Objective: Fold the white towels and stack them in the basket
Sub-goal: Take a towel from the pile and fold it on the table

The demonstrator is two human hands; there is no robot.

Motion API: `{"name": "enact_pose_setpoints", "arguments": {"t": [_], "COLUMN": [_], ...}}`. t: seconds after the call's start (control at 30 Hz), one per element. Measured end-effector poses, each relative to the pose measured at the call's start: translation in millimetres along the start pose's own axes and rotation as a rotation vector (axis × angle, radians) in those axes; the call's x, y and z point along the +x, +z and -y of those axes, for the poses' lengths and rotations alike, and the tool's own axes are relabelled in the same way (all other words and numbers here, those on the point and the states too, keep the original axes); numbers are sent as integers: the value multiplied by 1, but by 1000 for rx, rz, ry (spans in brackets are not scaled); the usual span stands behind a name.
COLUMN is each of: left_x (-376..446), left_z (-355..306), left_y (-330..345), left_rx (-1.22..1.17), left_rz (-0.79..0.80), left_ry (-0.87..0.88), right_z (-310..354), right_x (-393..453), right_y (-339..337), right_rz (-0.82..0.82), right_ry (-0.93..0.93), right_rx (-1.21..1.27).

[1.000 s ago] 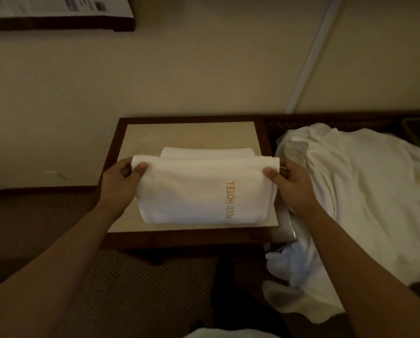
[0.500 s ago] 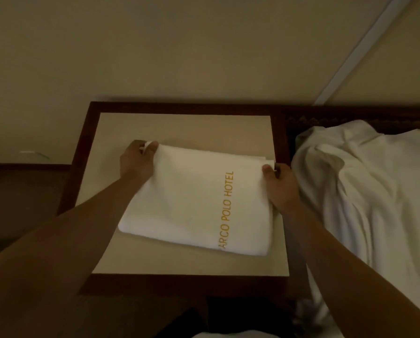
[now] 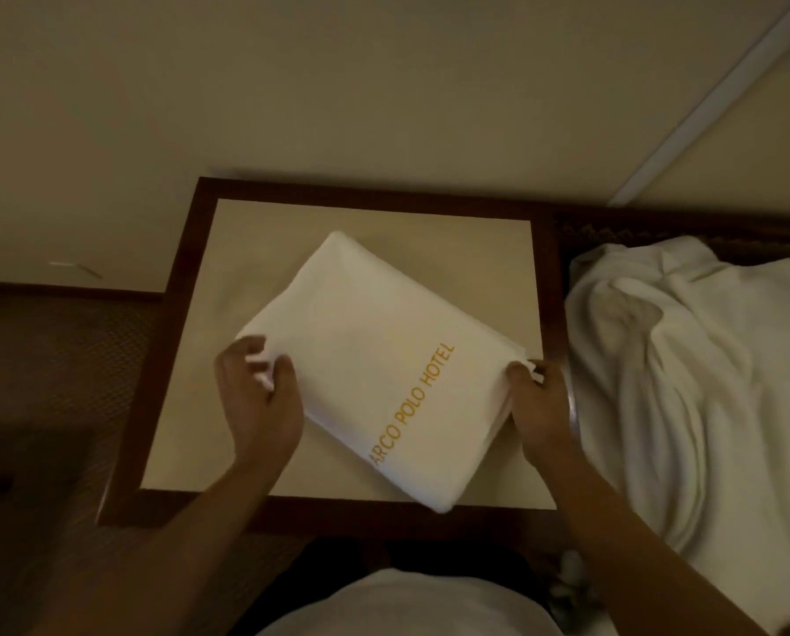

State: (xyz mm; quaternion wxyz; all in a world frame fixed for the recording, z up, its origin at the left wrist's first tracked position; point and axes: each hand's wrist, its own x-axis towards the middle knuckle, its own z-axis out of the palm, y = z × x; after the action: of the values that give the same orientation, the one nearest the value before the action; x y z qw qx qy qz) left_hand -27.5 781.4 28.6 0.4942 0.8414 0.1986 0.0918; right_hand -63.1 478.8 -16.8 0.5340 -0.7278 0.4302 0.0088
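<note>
Folded towel [image 3: 383, 360] lettered "ARCO POLO HOTEL", corners pinched by both hands, left [image 3: 260, 406], right [image 3: 539, 406]

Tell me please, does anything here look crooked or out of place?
Yes. The folded towel lies askew on the small table, one corner past the front edge. The left hand and right hand pinch its side corners. Unfolded white towels lie heaped to the right.

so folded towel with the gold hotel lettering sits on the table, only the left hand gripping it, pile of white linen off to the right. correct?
Not quite: both hands grip it. The head view shows the left hand holding the folded towel's left corner and the right hand pinching its right corner. The towel does lie on the table, with the white linen pile to the right.
</note>
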Motion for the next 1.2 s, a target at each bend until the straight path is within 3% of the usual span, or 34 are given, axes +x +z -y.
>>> {"name": "enact_pose_setpoints", "arguments": {"t": [0.07, 0.13, 0.23, 0.3, 0.37, 0.47, 0.6, 0.73, 0.83, 0.9, 1.0, 1.07, 1.2], "left_x": [-14, -18, -12, -3, 6, 15, 19, 18, 18, 16, 16, 20, 31], "left_z": [23, 43, 54, 56, 55, 52, 51, 44, 44, 47, 50, 56, 59], "left_y": [-15, -26, -45, -58, -65, -68, -62, -55, -56, -55, -54, -60, -79], "left_rx": [-121, -183, -105, -121, -163, -215, -203, -107, 70, 51, 11, -24, -366], "left_rz": [103, 205, 293, 347, 409, 486, 563, 431, 349, 351, 388, 424, 627], "left_ry": [-316, -504, -532, -551, -592, -628, -579, -436, -259, -239, -266, -324, -655], "right_z": [0, -5, -4, 5, 17, 38, 40, 37, 25, 15, 22, 27, 20], "right_x": [-27, -58, -101, -106, -100, -97, -87, -92, -99, -100, -102, -106, -113], "right_y": [5, 9, 2, -4, -1, 23, 66, 78, 80, 82, 85, 89, 90], "right_rz": [35, 156, 558, 728, 660, 383, 473, 341, 231, 201, 265, 304, 413], "right_ry": [86, 150, 334, 381, 201, -169, -162, -266, -235, -183, -72, -38, 118], "right_rx": [82, 13, -260, -503, -647, -606, -509, -370, -401, -527, -391, -340, -111]}}
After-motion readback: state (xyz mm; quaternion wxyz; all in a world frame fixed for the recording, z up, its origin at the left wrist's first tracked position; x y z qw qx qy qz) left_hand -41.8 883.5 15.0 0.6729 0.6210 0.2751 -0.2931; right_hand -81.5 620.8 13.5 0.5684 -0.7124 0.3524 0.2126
